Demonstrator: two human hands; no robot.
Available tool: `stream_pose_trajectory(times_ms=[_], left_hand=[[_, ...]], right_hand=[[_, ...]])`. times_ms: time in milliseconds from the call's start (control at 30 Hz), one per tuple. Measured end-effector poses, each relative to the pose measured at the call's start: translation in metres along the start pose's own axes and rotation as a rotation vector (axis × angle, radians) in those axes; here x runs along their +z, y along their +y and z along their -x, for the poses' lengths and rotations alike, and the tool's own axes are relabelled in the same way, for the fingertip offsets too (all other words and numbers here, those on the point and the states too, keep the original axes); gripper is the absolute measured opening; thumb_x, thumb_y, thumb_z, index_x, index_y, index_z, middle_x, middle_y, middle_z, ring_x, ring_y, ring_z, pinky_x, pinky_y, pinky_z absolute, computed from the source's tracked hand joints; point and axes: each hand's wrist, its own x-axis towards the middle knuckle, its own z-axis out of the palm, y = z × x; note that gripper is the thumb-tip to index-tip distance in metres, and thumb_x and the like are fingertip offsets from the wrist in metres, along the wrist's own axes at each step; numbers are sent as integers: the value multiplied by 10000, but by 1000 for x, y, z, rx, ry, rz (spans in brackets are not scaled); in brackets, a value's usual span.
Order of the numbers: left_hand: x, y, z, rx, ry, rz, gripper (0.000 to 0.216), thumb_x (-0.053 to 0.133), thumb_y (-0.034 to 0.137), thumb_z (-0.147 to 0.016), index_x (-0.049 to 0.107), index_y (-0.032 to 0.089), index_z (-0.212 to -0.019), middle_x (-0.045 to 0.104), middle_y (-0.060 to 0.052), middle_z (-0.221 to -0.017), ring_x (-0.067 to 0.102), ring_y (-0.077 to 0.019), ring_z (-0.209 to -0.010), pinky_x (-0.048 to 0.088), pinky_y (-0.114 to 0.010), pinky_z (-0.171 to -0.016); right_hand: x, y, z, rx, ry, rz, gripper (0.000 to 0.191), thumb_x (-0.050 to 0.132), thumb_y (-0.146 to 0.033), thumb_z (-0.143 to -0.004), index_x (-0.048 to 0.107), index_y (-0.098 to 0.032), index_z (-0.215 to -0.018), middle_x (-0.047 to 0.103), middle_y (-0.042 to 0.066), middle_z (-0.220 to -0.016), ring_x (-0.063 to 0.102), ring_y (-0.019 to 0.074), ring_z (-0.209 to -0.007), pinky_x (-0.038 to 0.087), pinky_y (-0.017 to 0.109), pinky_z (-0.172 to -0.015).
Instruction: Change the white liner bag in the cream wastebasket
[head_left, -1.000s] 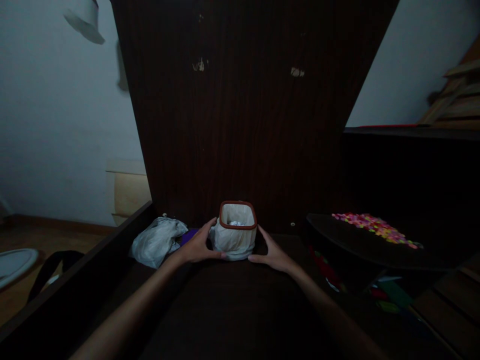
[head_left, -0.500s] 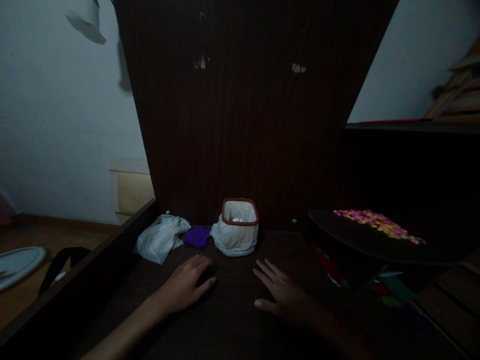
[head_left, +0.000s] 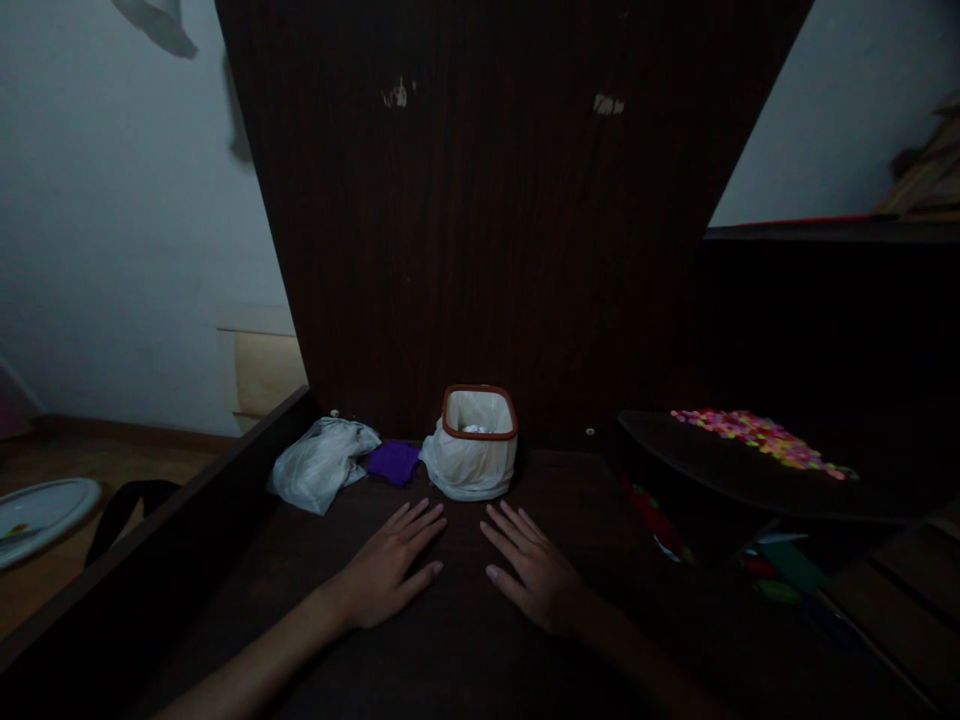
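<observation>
My left hand (head_left: 394, 560) lies palm down on the dark wooden surface (head_left: 457, 640), fingers stretched out and holding nothing. Across from it, my right hand (head_left: 532, 570) rests flat too, its fingers spread and free of any object. Just beyond both hands stands a small bin (head_left: 472, 465) with a brown rim and a white plastic liner; something whitish shows inside it. Left of the bin lies a folded purple cloth (head_left: 393, 463). A crumpled white plastic bag (head_left: 322, 465) sits beside the cloth, farther left.
A dark upright panel (head_left: 480, 220) closes off the back. Along the left runs a raised side board (head_left: 165, 530). On the right, a dark shelf (head_left: 675, 465) carries a string of small pink and yellow pieces (head_left: 757, 438), with colourful items beneath. A white oval object (head_left: 49, 515) is at the far left.
Both hands have come closer together and settled flat, the left fingers now stretched out. The view has tilted slightly, so the surroundings sit a bit higher.
</observation>
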Motion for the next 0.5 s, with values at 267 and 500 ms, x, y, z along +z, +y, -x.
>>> stream_pose_trajectory(times_ms=[267,500], left_hand=[[3,-3,6,34,37,-31,562,436,468,-1040,373,239,-1550,349,-81,-1624,297,-313,-1516,315,-586,-1217],[3,-1,10,58,26,-34,588,459,477,-1031,327,280,-1569,319,-60,-1638,288,-329,-1517,321,-595,-1211]], right_hand=[[7,6,13,-50,67,-9,537,452,-402,-1039,416,-192,-1532,314,107,-1624,243,305,-1526,238,581,-1234],[8,4,14,-32,69,-8,544,437,-418,-1044,393,-206,-1543,293,90,-1634,229,303,-1530,237,579,-1235]])
